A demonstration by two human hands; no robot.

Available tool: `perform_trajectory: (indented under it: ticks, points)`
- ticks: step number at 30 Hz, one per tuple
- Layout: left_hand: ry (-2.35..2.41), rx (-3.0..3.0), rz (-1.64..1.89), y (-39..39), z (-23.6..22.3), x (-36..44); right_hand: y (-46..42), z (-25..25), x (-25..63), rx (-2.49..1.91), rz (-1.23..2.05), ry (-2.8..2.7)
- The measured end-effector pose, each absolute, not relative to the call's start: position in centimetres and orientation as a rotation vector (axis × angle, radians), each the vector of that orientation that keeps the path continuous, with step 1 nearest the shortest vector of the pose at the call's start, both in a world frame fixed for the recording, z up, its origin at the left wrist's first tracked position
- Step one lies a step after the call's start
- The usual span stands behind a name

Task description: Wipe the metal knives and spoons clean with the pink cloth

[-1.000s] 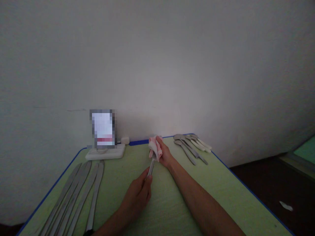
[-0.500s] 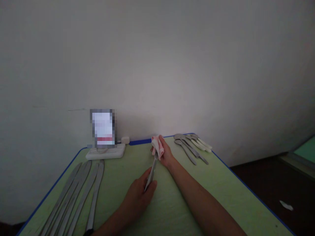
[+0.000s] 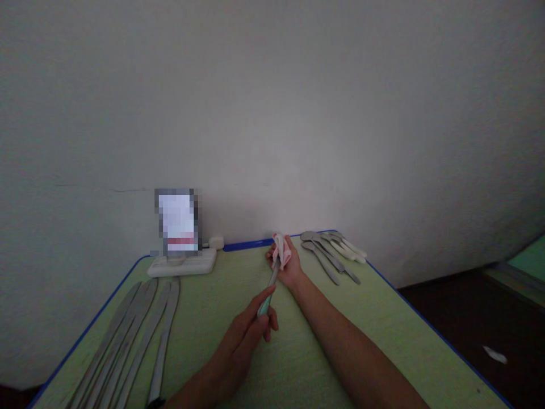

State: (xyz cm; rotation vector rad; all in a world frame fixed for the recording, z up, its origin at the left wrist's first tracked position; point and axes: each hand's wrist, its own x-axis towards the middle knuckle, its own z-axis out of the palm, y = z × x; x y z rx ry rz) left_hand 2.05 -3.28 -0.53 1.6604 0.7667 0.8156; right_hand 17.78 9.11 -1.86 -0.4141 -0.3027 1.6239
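My left hand (image 3: pixel 251 329) is closed round the handle of a metal piece of cutlery (image 3: pixel 273 276), whose near end has a greenish look. The far end of it disappears into a pink and white cloth (image 3: pixel 281 250), so I cannot tell its kind. My right hand (image 3: pixel 293 270) grips that cloth, wrapping it about the hidden end above the green table (image 3: pixel 340 341). Right of this hand lie several spoons (image 3: pixel 323 261) and some cutlery with pale handles (image 3: pixel 349 250).
Several long table knives (image 3: pixel 136 335) lie side by side on the left. Behind them, a blurred-out screen (image 3: pixel 176 218) stands by a white power strip (image 3: pixel 183 263) with a white plug (image 3: pixel 216 243). A wall (image 3: pixel 272 113) rises along the table's back edge.
The cloth and my right hand have shifted slightly right. My left hand has changed its hold on the cutlery, and the greenish part of the handle now shows.
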Motion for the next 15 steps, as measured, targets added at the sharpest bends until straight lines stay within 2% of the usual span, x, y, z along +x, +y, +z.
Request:
perform_trajectory:
  ticks: [11, 15]
  points:
    - [1.005, 1.881, 0.689, -3.60, -1.00, 2.56, 9.45, -2.07, 17.16, -0.534, 1.626, -0.473]
    - [1.049, 2.155, 0.735, -3.68, -1.42, 2.90, 9.28, -2.28, 16.83, -0.664, 1.577, -0.592]
